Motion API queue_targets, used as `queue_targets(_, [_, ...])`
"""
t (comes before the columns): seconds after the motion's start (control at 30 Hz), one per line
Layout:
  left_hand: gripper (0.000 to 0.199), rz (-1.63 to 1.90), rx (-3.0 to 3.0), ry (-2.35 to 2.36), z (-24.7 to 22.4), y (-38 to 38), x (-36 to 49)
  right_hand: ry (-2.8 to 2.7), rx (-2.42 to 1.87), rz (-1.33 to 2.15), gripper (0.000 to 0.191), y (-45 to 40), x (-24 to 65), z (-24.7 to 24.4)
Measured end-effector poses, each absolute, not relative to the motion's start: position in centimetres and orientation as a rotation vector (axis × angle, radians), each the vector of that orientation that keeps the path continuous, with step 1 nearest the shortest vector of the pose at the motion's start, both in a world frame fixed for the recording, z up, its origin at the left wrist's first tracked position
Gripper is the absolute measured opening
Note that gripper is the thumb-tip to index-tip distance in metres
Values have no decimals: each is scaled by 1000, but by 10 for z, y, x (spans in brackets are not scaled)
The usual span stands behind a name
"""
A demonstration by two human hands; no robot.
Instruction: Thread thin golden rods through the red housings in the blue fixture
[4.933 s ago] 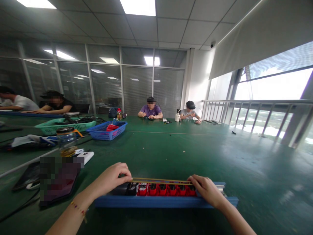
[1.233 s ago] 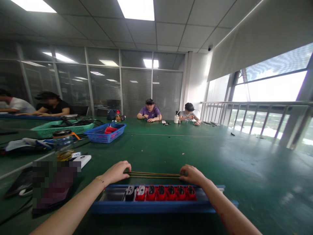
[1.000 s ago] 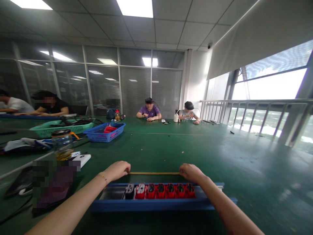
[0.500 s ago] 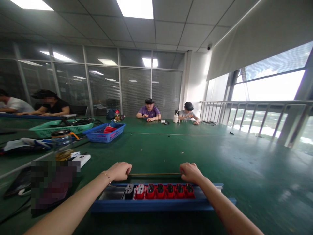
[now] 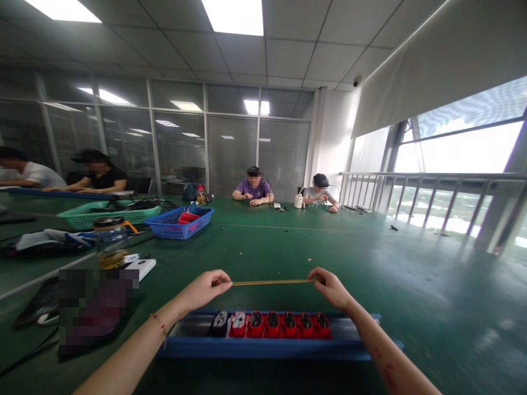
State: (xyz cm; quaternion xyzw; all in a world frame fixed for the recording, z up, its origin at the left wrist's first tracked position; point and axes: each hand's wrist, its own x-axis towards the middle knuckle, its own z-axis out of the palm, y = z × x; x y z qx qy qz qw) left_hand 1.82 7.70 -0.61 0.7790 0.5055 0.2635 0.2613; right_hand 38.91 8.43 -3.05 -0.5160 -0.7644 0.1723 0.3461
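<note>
A thin yellowish band [image 5: 272, 282] is stretched level between my two hands, above the green table. My left hand [image 5: 212, 285] pinches its left end between thumb and fingers. The right end is pinched in my right hand [image 5: 327, 284]. Nearer to me, below the band, lies a long blue tray [image 5: 263, 348] with a metallic inside. It holds a row of several red blocks [image 5: 272, 325] with black tops, and one black block [image 5: 219, 323] at the row's left end.
At the left are a blue basket [image 5: 179, 225] with a red item, a green basket [image 5: 86, 216] with cables, a glass jar [image 5: 111, 244], a white device [image 5: 144, 269] and a dark pouch [image 5: 96, 312]. Several people sit at the far side and far left.
My hands have turned from closed fists to fingertip pinches, and the band has risen a little. The whole view has shifted slightly.
</note>
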Motion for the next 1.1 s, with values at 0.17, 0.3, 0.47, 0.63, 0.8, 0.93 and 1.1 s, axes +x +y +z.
queue_targets(0.17, [40,874,1970,1432,10,54,12,-1934,-1090,905,24,49,388,-9])
queue_targets(0.3, [39,833,1947,1427,13,42,6,-1858,-1097,1043,23,24,388,-5])
queue_targets(0.47, [39,693,1957,1363,10,35,6,-1844,-1192,998,28,15,390,-16])
queue_targets(0.63, [41,511,1869,1301,0,34,3,-1967,-1331,861,31,14,389,-23])
queue_targets(0.8, [40,496,1880,1307,-5,34,5,-2017,-1390,718,31,11,388,-23])
queue_targets(0.93, [37,510,1911,1297,1,30,9,-2021,-1380,715,31,9,388,-22])
queue_targets(1.1, [33,529,1896,1262,5,26,10,-1994,-1337,723,31,10,392,-21])
